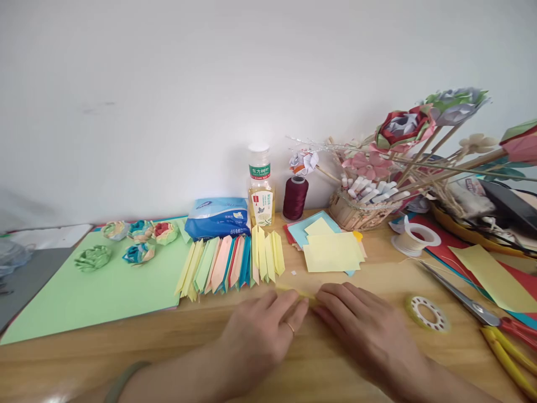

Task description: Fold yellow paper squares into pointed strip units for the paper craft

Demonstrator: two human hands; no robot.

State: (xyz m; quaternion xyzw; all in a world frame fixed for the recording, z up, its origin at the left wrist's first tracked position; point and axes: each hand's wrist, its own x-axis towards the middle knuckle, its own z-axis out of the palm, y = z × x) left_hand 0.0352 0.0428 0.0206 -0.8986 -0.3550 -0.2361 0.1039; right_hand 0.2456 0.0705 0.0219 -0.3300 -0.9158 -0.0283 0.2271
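Observation:
My left hand point(266, 324), with a ring on one finger, presses its closed fingers on a narrow yellow paper strip point(296, 290) on the wooden table. Close on its right, my right hand point(363, 322) has its fingers together on the strip's other end. Most of the strip is hidden under the fingers. Just beyond my left hand stands a row of folded paper pieces point(226, 263) in yellow, green, pink, red and blue. Behind my right hand lie yellow paper sheets point(333, 252) on blue and red ones.
Paper flowers point(138, 253) sit on green sheets point(96, 296) at left. Behind are a tissue pack point(217, 218), a bottle point(261, 190), a thread spool point(295, 198) and a basket point(361, 215). Tape point(427, 313), scissors point(478, 308) and yellow-handled pliers point(509, 358) lie at right.

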